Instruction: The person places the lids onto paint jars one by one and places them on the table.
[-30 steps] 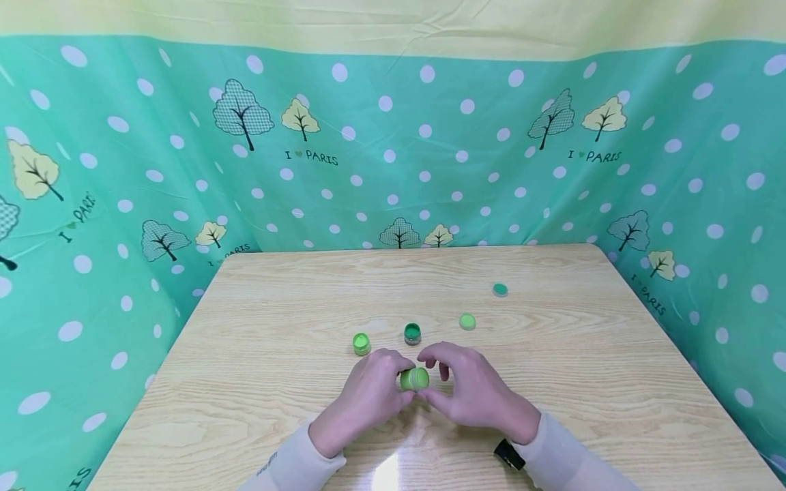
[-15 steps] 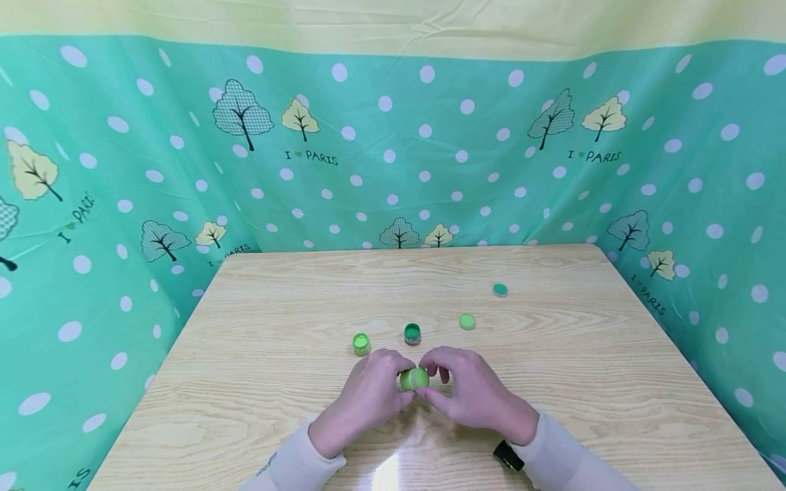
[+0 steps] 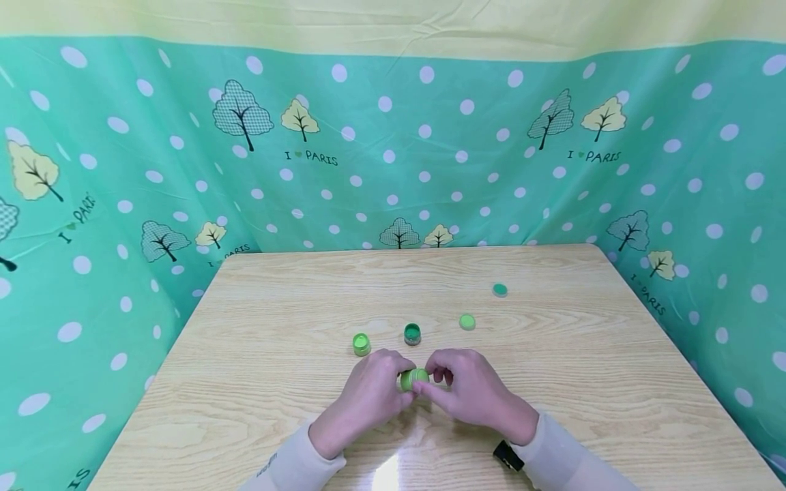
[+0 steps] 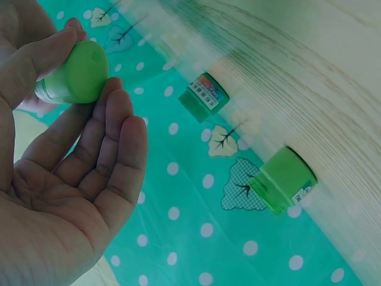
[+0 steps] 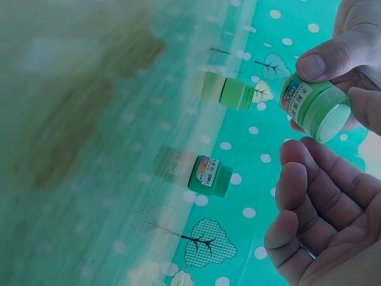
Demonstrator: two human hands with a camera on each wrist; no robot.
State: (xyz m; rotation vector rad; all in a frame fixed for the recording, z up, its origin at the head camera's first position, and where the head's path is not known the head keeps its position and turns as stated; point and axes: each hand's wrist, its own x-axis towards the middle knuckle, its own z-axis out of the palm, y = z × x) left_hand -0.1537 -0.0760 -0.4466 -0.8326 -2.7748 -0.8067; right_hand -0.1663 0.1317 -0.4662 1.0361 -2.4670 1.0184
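Observation:
In the head view my left hand grips a small light-green paint jar near the middle of the table, tipped so its capped end faces right. My right hand has thumb and forefinger on that end, at the jar's lid. The right wrist view shows the printed label and the left thumb pressed against the jar's side. Two uncapped paint jars stand just beyond the hands: a bright green jar on the left and a dark green jar beside it.
A light green lid lies beyond the right hand, with a dark green lid farther back. The wooden table meets a dotted green curtain behind. Something black hangs at the right sleeve.
My right thumb and forefinger have closed in on the lid of the held jar. The left hand stays put, and the jars and lids on the table have not moved.

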